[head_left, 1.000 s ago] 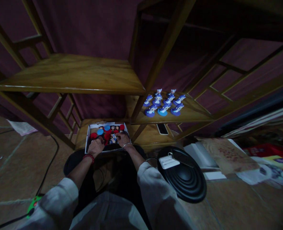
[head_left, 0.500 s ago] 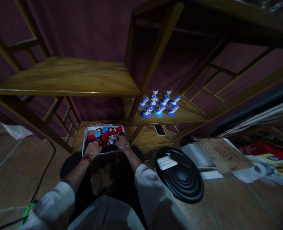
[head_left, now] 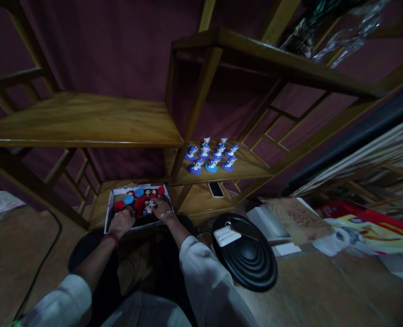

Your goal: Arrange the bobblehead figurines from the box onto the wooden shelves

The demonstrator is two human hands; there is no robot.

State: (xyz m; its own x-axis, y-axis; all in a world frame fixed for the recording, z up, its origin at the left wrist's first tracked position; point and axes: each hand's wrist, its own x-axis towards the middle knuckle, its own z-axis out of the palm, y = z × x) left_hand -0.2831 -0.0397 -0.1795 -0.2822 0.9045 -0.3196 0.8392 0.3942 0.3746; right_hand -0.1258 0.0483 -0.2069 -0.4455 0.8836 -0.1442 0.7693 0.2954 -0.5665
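Observation:
A shallow white cardboard box stands on the low shelf before me, holding several small figurines with red and blue round bases. Inside its left part, my left hand has its fingers curled down; what they hold is hidden in shadow. From the right side reaches my right hand, fingers bent closed at a dark-haired figurine in blue and white. A blue base and another blue base face up near the far wall of the box.
Several purple-haired figurines stand in rows on the raised wooden shelf to the right. Below lies a phone. A black ridged stool carries a white case. Flattened cardboard and plastic packaging lie at right.
My view has shifted, so the shelves and box sit further left and slightly lower. Both hands stay in the box, with only small finger movement.

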